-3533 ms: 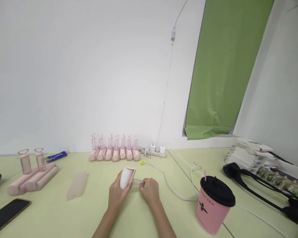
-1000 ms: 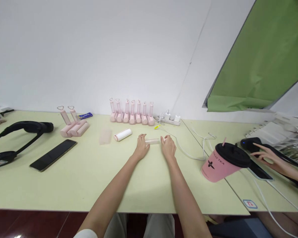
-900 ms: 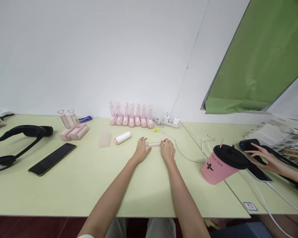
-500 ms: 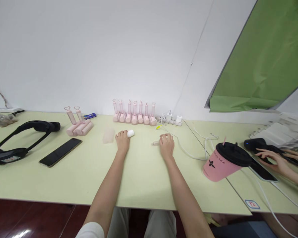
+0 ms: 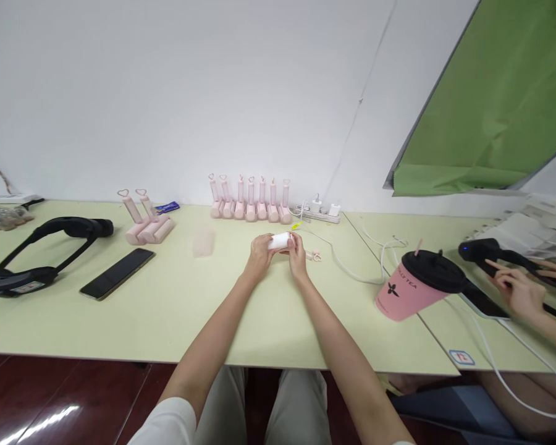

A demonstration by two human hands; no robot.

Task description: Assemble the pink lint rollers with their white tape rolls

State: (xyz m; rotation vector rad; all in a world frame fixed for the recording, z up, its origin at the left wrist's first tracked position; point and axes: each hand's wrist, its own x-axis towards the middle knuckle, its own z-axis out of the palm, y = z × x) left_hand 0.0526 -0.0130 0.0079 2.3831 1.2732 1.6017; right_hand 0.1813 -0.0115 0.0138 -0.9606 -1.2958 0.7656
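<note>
Wall (image 5: 167,93): white, across the back; a green blind (image 5: 482,111) hangs at the right.
Tabletop (image 5: 50,327): pale green, running along the wall; dark red floor (image 5: 37,398) shows below its front edge.
Forearms: both reach forward over that edge, converging toward the middle; the left hand (image 5: 259,254) is clamped on the near-left end of a white cylinder (image 5: 278,241); the right hand (image 5: 298,254) has its fingers closed on the other end.
White cylinder: between the two hands, on its side, mid-tabletop; whether it touches the surface, I cannot tell.
Left side: pale green surface, then a phone (image 5: 117,274) and a black headset (image 5: 50,253); two pink units (image 5: 151,228) behind the phone.
Right side: a pink cup (image 5: 412,290) near the table seam; beyond it, a co-worker's hand (image 5: 521,293).
Far side: seven pink units (image 5: 250,211) by the wall; a power strip (image 5: 319,216) just beside them.
Closest pieces: a pale sheet (image 5: 204,242) to the left; a small pink part (image 5: 315,256) just beside the right hand.
</note>
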